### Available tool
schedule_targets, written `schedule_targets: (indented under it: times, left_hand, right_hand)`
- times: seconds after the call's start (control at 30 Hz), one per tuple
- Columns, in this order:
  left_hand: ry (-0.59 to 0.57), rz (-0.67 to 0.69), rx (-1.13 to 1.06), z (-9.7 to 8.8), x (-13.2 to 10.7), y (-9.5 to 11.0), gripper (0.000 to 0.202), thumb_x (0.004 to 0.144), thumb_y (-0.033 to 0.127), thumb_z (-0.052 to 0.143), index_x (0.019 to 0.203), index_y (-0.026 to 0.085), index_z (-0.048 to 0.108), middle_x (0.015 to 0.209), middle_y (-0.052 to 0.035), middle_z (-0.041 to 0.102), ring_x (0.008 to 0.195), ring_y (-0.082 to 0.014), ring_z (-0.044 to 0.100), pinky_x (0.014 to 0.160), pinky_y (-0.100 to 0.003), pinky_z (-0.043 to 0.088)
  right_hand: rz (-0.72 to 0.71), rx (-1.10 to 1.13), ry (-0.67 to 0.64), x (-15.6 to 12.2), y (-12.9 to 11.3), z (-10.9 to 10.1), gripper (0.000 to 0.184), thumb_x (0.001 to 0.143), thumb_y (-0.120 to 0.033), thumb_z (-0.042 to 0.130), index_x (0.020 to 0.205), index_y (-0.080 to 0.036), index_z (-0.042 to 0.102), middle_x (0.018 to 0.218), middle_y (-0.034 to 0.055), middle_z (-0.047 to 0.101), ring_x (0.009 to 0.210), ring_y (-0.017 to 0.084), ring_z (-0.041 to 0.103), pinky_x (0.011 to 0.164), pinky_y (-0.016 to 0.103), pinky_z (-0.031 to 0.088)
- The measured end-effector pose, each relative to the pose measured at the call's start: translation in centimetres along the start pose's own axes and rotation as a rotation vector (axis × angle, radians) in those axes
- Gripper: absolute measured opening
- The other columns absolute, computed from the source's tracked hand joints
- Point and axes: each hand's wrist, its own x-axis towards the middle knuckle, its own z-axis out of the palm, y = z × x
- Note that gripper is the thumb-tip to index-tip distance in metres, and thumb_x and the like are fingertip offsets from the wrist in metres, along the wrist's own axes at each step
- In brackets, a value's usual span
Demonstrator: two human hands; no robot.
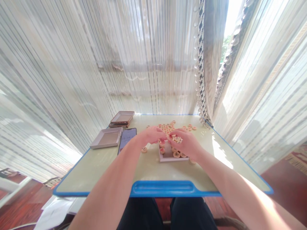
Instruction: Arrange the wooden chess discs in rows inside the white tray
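Two bare hands meet fingertip to fingertip, or nearly so, over the far part of a small open tray [168, 154]. Left hand [153, 134] reaches in from one side, its fingers bent toward the other hand; whether it holds anything cannot be told. Right hand [185, 142] curves, thumb apart from fingers, around a few pale round pieces [177, 139]; whether they are gripped or only lie beneath is unclear.

Directly beyond both hands, a loose cluster of round pieces [166, 128] is spread on the table [153, 172], about equally near to either hand. Being discs, they have no long axis. On the near side of the fingers, the tray shows bare floor in its middle, red-marked pieces [162, 150] along the wall on the left hand's side, and dark-marked pieces [177, 154] below the right hand. One lone piece [144, 149] lies outside the tray, just nearer the body than the left hand. Farther to its left is a phone [128, 137].
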Motion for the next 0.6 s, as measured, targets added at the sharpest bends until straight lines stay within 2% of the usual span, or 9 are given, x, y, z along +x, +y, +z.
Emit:
schedule_targets:
  times: [0.07, 0.13, 0.2, 0.3, 0.5, 0.6]
  left_hand:
    - [0.148, -0.005, 0.008, -0.2, 0.2, -0.2, 0.016, 0.064, 0.031, 0.056, 0.06, 0.016, 0.061, 0.06, 0.0007, 0.058, 0.046, -0.0058, 0.033, 0.042, -0.02, 0.024]
    - [0.292, -0.001, 0.01, -0.2, 0.4, -0.2, 0.018, 0.065, 0.031, 0.055, 0.058, 0.016, 0.059, 0.058, 0.0012, 0.056, 0.047, -0.0064, 0.036, 0.043, -0.02, 0.027]
    - [0.363, 0.007, 0.025, -0.1, 0.6, -0.3, 0.019, 0.066, 0.031, 0.054, 0.056, 0.016, 0.058, 0.054, 0.002, 0.053, 0.048, -0.007, 0.037, 0.044, -0.02, 0.029]
    - [0.381, 0.036, 0.059, 0.1, 0.9, -0.6, 0.021, 0.067, 0.032, 0.053, 0.054, 0.016, 0.057, 0.049, 0.0026, 0.048, 0.048, -0.008, 0.039, 0.045, -0.02, 0.03]
    - [0.316, 0.11, 0.177, 0.3, 1.5, -1.5, 0.023, 0.068, 0.032, 0.051, 0.055, 0.016, 0.061, 0.049, 0.0021, 0.049, 0.05, -0.0097, 0.042, 0.048, -0.022, 0.033]
    - [0.346, 0.123, 0.168, 0.2, 1.5, -1.5, 0.022, 0.068, 0.031, 0.05, 0.055, 0.016, 0.06, 0.049, 0.0017, 0.051, 0.049, -0.0094, 0.042, 0.048, -0.022, 0.033]
  right_hand:
    - [-0.075, -0.006, -0.013, -0.1, 0.1, 0.3, 0.015, 0.077, -0.029, 0.061, 0.087, -0.022, 0.069, 0.096, 0.0067, 0.065, 0.093, 0.02, 0.057, 0.086, 0.035, 0.045]
    - [-0.128, -0.032, -0.08, -0.2, 0.0, 0.6, 0.014, 0.076, -0.03, 0.063, 0.086, -0.023, 0.07, 0.098, 0.0065, 0.062, 0.096, 0.021, 0.054, 0.087, 0.037, 0.044]
    - [-0.161, -0.061, -0.156, -0.3, -0.2, 0.9, 0.014, 0.076, -0.033, 0.064, 0.085, -0.025, 0.07, 0.097, 0.0058, 0.061, 0.096, 0.021, 0.053, 0.087, 0.038, 0.043]
    - [-0.198, -0.093, -0.204, -0.5, -0.6, 1.2, 0.015, 0.077, -0.036, 0.063, 0.086, -0.026, 0.071, 0.095, 0.0058, 0.06, 0.096, 0.022, 0.051, 0.086, 0.038, 0.043]
    - [-0.223, -0.114, -0.222, -0.4, -0.6, 1.7, 0.015, 0.077, -0.035, 0.064, 0.085, -0.024, 0.071, 0.094, 0.0065, 0.059, 0.093, 0.021, 0.051, 0.084, 0.036, 0.043]
    - [-0.231, -0.139, -0.243, -0.4, -0.6, 1.8, 0.016, 0.076, -0.035, 0.064, 0.087, -0.025, 0.071, 0.095, 0.0062, 0.059, 0.093, 0.021, 0.051, 0.082, 0.037, 0.043]
